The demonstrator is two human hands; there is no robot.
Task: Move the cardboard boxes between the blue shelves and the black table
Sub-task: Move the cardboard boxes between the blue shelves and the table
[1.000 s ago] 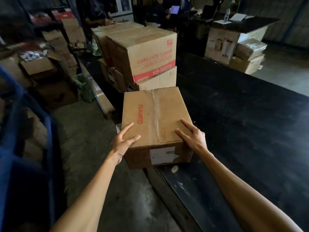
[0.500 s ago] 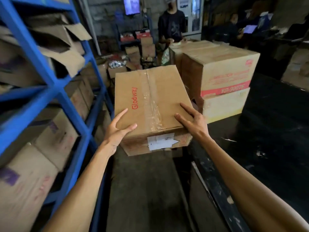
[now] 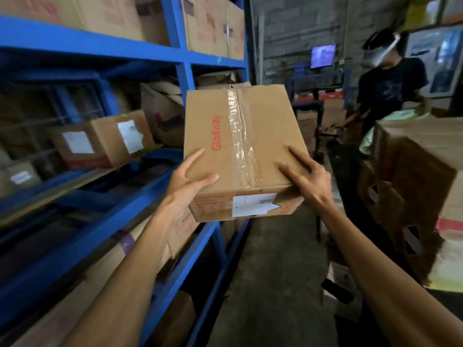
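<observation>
Both hands grip the Glodway box [image 3: 240, 146]: left hand [image 3: 186, 181] at seven o'clock corner, right hand [image 3: 309, 179] at five. Blue shelves [image 3: 185, 71] flank it at nine o'clock; bare floor [image 3: 270, 284] lies below.

The carried box [image 3: 240, 146] is matt brown cardboard; a glossy, wrinkled clear tape strip [image 3: 238, 136] runs along its top. Beside it, the shelves [image 3: 105, 46] look like smooth blue-painted metal.

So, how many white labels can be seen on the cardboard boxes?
4 clear ones: one on the near side of the held box, two on the small shelf box, one far left. Others may be hidden.
</observation>
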